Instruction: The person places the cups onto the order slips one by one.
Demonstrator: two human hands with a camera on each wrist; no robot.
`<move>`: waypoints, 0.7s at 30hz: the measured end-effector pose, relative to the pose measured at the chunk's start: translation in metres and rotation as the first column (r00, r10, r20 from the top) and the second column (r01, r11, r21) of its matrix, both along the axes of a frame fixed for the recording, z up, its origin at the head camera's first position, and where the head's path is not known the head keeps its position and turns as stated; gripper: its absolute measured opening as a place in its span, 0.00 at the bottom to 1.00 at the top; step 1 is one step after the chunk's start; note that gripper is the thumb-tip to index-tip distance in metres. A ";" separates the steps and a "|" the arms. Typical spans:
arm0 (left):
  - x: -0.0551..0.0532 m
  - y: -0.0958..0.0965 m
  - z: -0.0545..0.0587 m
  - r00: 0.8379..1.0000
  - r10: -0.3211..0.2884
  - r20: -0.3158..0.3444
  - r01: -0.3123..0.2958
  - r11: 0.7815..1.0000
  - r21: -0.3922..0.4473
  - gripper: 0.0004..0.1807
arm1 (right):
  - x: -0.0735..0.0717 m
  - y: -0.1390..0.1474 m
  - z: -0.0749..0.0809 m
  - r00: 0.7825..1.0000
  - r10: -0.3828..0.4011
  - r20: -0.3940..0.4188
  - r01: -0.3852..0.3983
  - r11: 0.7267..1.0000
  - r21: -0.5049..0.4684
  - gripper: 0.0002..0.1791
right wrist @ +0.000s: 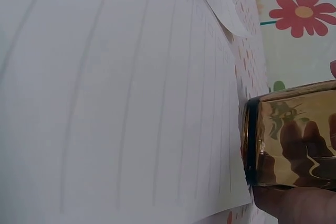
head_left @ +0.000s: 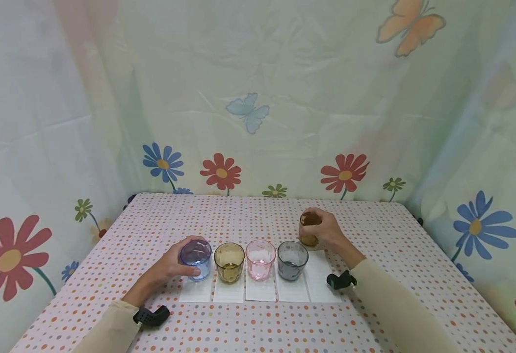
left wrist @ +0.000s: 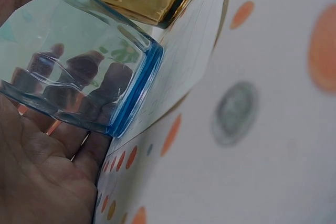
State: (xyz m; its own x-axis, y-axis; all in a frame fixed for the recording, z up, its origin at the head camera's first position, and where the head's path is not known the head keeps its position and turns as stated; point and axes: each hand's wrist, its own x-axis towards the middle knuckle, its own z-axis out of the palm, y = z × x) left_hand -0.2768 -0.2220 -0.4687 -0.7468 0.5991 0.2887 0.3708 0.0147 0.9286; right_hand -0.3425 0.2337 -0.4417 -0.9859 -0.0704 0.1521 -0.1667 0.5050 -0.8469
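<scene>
My left hand (head_left: 172, 261) is wrapped around a blue glass (head_left: 201, 268), thumb on its near side and fingers behind. In the left wrist view the blue glass (left wrist: 134, 95) has its thick base close to lined paper, fingers showing through its wall. At the far right of the row, my right hand (head_left: 327, 229) grips a brown glass (head_left: 307, 240) near the far end of a paper sheet. Seen from the right wrist, the brown glass (right wrist: 299, 135) has its dark-edged base right by the paper's edge, with fingers visible through it.
Between the hands stand a yellow-amber glass (head_left: 229, 273), a pink glass (head_left: 260, 269) and a grey glass (head_left: 291, 270). Several white lined sheets (head_left: 261, 293) lie side by side on the dotted tablecloth (head_left: 222, 323). A flowered curtain (head_left: 284, 142) hangs behind and at both sides.
</scene>
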 end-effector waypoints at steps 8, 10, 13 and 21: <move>0.000 0.000 0.000 1.000 0.013 0.013 -0.012 1.000 -0.005 0.42 | 0.001 0.001 0.006 1.000 0.003 -0.007 -0.003 1.000 -0.031 0.29; 0.001 0.000 0.000 1.000 0.015 0.016 -0.015 1.000 -0.006 0.43 | 0.001 0.001 0.008 1.000 0.008 -0.011 -0.009 1.000 -0.026 0.28; 0.000 0.000 -0.001 1.000 0.014 0.015 -0.014 1.000 -0.005 0.42 | 0.003 0.002 0.012 1.000 0.017 -0.018 -0.017 0.999 -0.030 0.28; -0.001 0.000 -0.001 1.000 -0.017 0.018 0.017 1.000 0.026 0.41 | 0.012 0.007 0.022 0.996 0.057 -0.063 -0.061 0.996 -0.061 0.27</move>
State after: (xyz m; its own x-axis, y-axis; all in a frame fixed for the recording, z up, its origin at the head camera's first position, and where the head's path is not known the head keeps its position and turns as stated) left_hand -0.2776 -0.2221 -0.4693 -0.7419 0.6041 0.2909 0.3539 -0.0157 0.9351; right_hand -0.3307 0.2407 -0.4199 -0.9690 -0.1170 0.2176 -0.2470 0.4392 -0.8638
